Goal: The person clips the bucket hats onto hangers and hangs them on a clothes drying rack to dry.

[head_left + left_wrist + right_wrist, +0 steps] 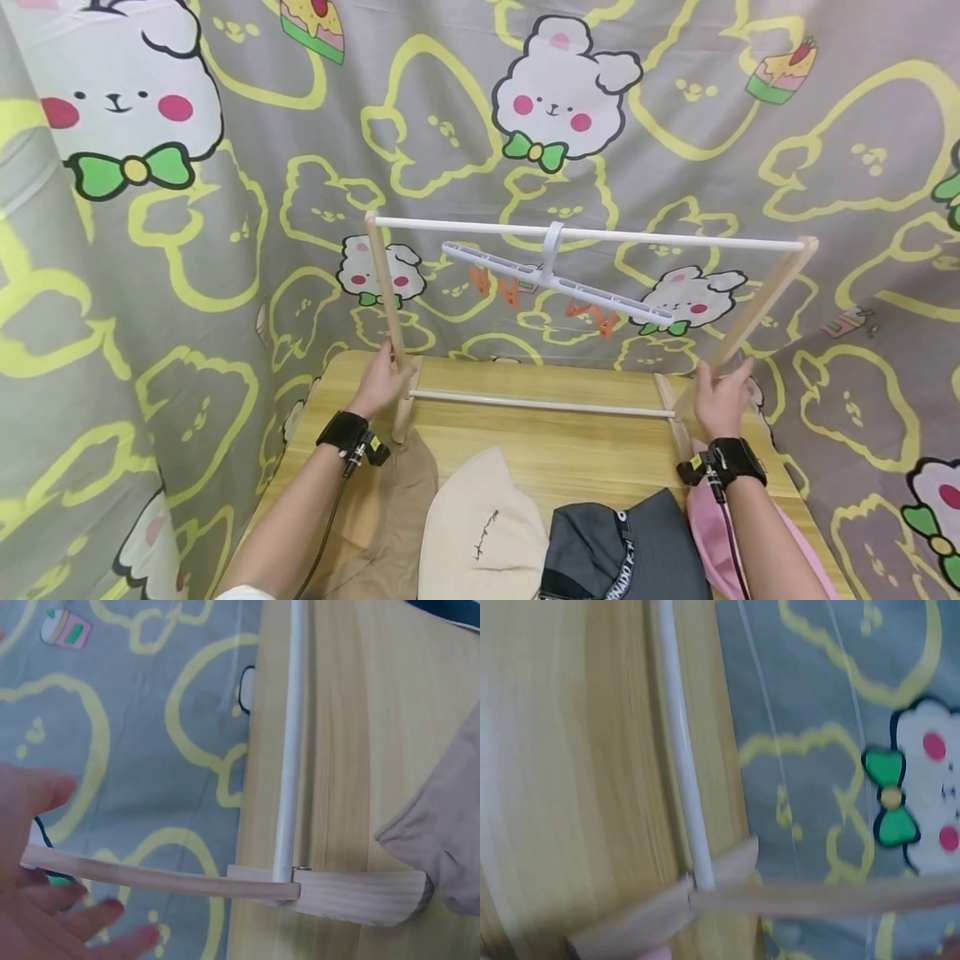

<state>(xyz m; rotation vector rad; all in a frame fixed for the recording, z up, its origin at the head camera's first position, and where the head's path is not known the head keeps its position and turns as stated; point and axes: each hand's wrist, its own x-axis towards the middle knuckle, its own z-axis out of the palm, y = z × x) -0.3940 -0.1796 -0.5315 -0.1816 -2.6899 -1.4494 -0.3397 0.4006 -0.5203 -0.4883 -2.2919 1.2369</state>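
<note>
A rack with wooden side posts and white rods (540,403) stands on the table. My left hand (381,385) is at its left post (386,292). In the left wrist view that hand's thumb and spread fingers lie on either side of the post. My right hand (722,402) is at the right post (765,304), thumb and fingers raised and apart. Only a blurred bit of that hand shows in the right wrist view's lower corner. From the top rod (675,240) hangs a white bar hanger (615,300) with several orange clips (510,292), tilted down to the right.
Along the near side of the wooden table (480,433) lie a brown hat (397,517), a cream hat (483,517), a dark grey hat (660,542) and a pink item (705,533), partly behind my right forearm. A patterned curtain (450,108) hangs close behind and at both sides.
</note>
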